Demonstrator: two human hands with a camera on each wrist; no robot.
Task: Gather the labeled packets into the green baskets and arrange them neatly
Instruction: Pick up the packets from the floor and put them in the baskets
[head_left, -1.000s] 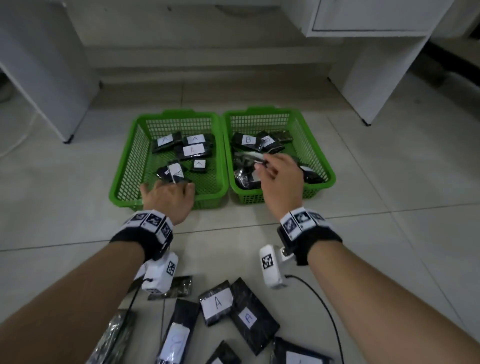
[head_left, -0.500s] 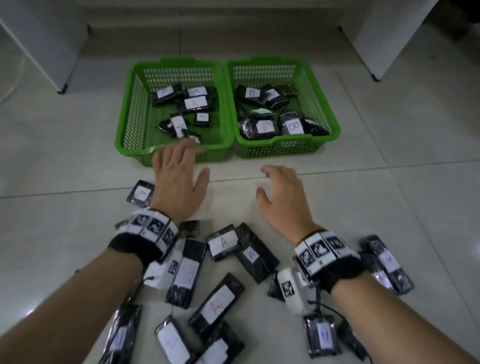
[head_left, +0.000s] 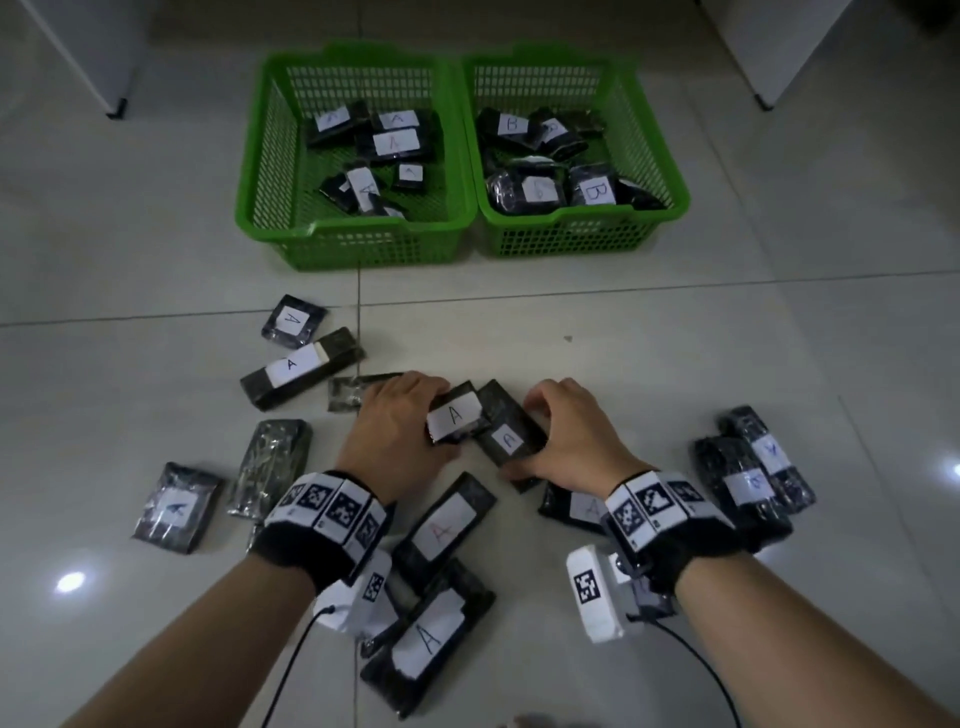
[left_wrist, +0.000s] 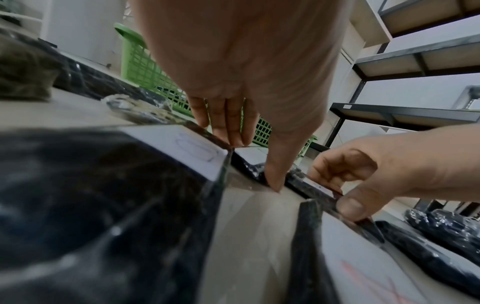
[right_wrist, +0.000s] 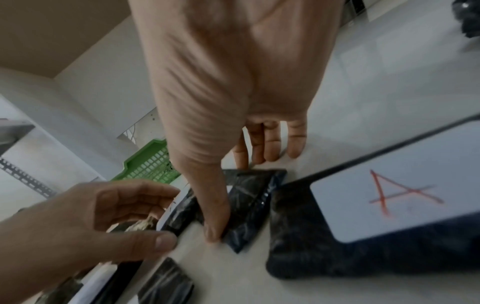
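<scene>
Two green baskets stand side by side on the tiled floor. The left basket (head_left: 358, 228) holds several black packets labelled A, and the right basket (head_left: 582, 214) holds several labelled B. Nearer to me, loose black packets lie scattered. My left hand (head_left: 440, 422) pinches a packet labelled A (head_left: 457, 414), with the fingers on its far edge and the thumb on its near edge. My right hand (head_left: 527, 441) grips the neighbouring packet (head_left: 506, 440) the same way; I cannot read its small label. In the right wrist view the thumb (right_wrist: 214, 226) presses that packet's (right_wrist: 249, 197) edge.
More A-labelled packets lie on the floor at the left (head_left: 298, 366), below my wrists (head_left: 441, 530) and at the right (head_left: 753, 478). White cabinet legs stand at the far left (head_left: 114, 104) and far right (head_left: 763, 98). Bare tile separates the pile from the baskets.
Both hands pulled back from the baskets to the floor pile. They were open half a second ago, and each now grips a packet. The view tilted down.
</scene>
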